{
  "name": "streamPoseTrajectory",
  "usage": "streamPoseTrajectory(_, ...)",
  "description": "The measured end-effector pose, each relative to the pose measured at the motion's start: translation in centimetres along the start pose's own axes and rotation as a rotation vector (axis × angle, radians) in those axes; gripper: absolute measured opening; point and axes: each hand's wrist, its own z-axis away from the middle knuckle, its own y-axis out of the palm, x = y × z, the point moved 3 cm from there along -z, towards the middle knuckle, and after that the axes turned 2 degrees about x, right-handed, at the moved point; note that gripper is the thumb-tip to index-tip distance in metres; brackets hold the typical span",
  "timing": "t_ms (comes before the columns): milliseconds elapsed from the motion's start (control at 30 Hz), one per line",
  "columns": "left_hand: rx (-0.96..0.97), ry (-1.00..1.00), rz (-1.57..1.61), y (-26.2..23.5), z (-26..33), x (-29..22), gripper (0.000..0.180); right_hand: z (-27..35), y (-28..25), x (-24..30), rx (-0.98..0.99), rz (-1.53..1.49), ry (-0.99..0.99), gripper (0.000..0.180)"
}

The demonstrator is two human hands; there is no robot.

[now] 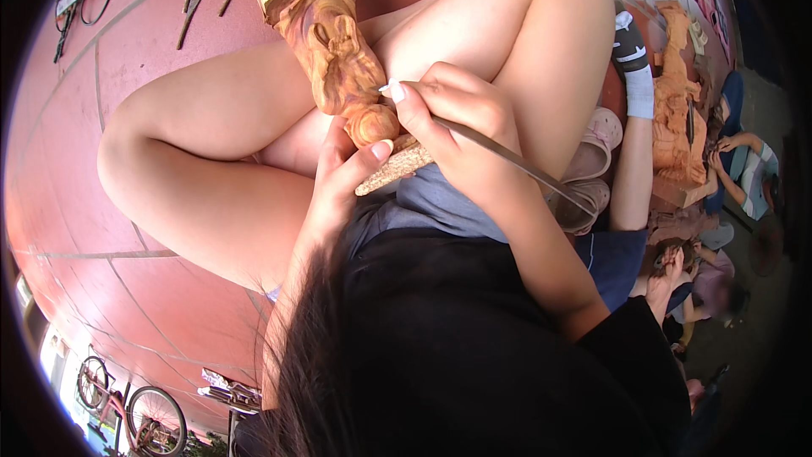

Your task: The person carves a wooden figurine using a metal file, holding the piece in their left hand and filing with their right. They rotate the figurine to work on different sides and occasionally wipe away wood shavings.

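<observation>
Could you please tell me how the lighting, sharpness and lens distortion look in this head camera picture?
Head view: soft daylight with no harsh glare; the wooden carving, left hand and right hand holding the thin metal tool are fairly sharp; the red tiled floor lines bow toward the dark rim; the bicycle corner looks overexposed.

Sunlit red tiled floor (144, 42); bicycles (135, 410), perhaps outdoors, at its edge.

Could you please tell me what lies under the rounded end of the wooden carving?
The left hand cups the wooden carving from below, its thumb against the rounded end. Bare legs lie underneath; the palm's contact is hidden.
</observation>
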Motion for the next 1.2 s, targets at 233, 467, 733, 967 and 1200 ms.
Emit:
streamPoseTrajectory(233,0.021,-0.024,0.029,0.5,0.1,-0.7,0.071,0.4,0.1,-0.4,-0.023,-0.037,0.034,0.016)
streamPoseTrajectory(467,0.016,0.037,0.035,0.4,0.1,-0.4,0.069,0.6,0.2,-0.3,-0.064,-0.131,0.021,0.013)
streamPoseTrajectory(733,-0.03,0.07,0.029,0.2,0.1,-0.3,0.071,0.9,0.1,2.0,0.092,0.409,-0.149,0.027)
streamPoseTrajectory(967,-0.025,0.01,0.007,0.6,0.5,-1.0,0.073,1.1,0.2,2.4,0.082,0.394,-0.109,0.028)
streamPoseTrajectory(1200,-0.028,0.057,0.026,0.5,0.1,-0.4,0.075,1.7,0.4,1.2,0.006,0.287,-0.046,0.025)
